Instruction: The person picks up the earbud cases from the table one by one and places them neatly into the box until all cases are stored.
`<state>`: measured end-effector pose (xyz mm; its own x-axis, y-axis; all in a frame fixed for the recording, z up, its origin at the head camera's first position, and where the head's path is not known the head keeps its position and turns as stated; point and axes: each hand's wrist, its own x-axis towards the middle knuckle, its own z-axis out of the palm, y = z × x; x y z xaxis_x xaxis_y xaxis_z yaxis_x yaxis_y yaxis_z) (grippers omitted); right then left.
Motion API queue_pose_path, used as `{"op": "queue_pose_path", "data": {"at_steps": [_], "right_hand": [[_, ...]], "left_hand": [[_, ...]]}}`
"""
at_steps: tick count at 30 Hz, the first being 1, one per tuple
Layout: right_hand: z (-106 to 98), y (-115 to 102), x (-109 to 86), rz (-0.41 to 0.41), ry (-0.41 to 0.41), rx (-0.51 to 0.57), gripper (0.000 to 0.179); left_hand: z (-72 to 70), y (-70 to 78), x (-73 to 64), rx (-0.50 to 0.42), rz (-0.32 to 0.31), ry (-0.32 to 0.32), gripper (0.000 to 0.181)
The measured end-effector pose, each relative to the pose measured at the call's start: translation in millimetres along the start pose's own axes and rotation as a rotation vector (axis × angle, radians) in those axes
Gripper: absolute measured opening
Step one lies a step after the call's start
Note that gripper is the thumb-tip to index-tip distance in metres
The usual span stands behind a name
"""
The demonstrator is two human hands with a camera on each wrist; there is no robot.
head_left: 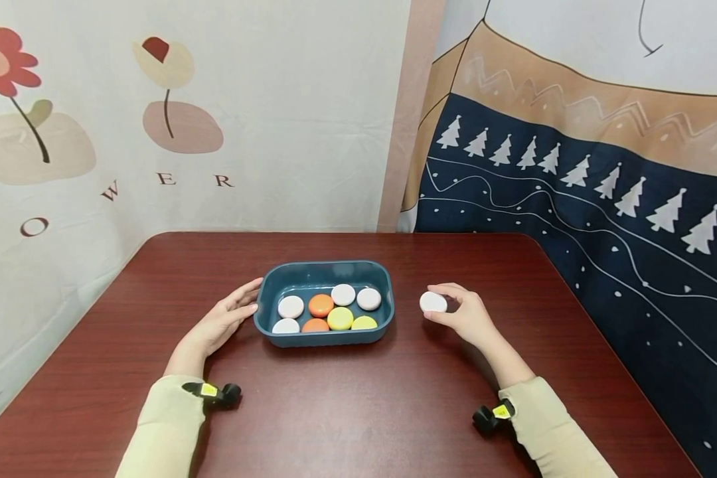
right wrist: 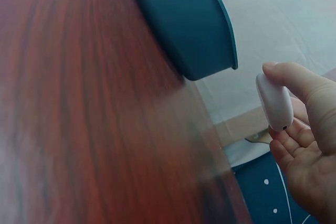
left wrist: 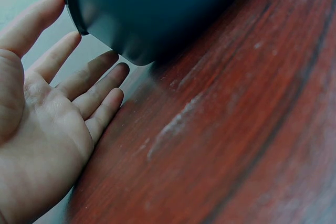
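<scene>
A dark teal tray (head_left: 334, 339) with rounded corners stands on the table, holding several round, flat discs: white discs (head_left: 343, 295), orange discs (head_left: 320, 305) and yellow discs (head_left: 340, 318). My left hand (head_left: 230, 315) is at the tray's left end; in the left wrist view its fairly straight fingers (left wrist: 100, 95) reach to the tray's rim and side wall. To the right of the tray, my right hand (head_left: 469, 317) pinches a white disc (head_left: 433, 302) between thumb and fingers. The right wrist view shows this white disc (right wrist: 275, 103) edge-on, thick, with a small dark spot at one end.
The reddish-brown wooden table (head_left: 346, 411) has rounded far corners. Behind it hangs a pale cloth (head_left: 311, 133) printed with flowers and letters; at the right is a dark blue cloth (head_left: 573, 226) with white trees. Each sleeve carries a small black wrist camera (head_left: 231, 396).
</scene>
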<state>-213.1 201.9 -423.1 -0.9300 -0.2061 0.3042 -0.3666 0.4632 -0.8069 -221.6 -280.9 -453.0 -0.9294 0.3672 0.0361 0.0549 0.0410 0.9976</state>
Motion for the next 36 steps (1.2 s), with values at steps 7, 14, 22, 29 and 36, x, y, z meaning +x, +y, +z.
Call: {"op": "queue_pose_path", "data": {"at_steps": [7, 14, 22, 29, 36], "right_hand": [[7.1, -8.8, 6.0, -0.012, 0.006, 0.031, 0.048], [15.5, -16.5, 9.3, -0.012, 0.011, 0.031, 0.047], [27.1, -29.0, 12.5, -0.025, 0.003, 0.065, 0.047], [37.1, -40.1, 16.8, -0.060, 0.011, 0.093, 0.048], [44.5, -61.6, 19.1, -0.070, -0.008, 0.131, 0.047]], "left_hand": [[-0.5, -1.5, 1.0, -0.001, 0.008, -0.006, 0.060], [-1.1, -1.5, 1.0, 0.006, -0.004, -0.004, 0.060], [0.0, -0.6, 0.0, 0.000, 0.007, -0.008, 0.060], [0.7, -1.3, 0.1, -0.027, 0.044, -0.031, 0.059], [0.8, 0.3, -0.6, -0.024, 0.036, -0.023, 0.060]]}}
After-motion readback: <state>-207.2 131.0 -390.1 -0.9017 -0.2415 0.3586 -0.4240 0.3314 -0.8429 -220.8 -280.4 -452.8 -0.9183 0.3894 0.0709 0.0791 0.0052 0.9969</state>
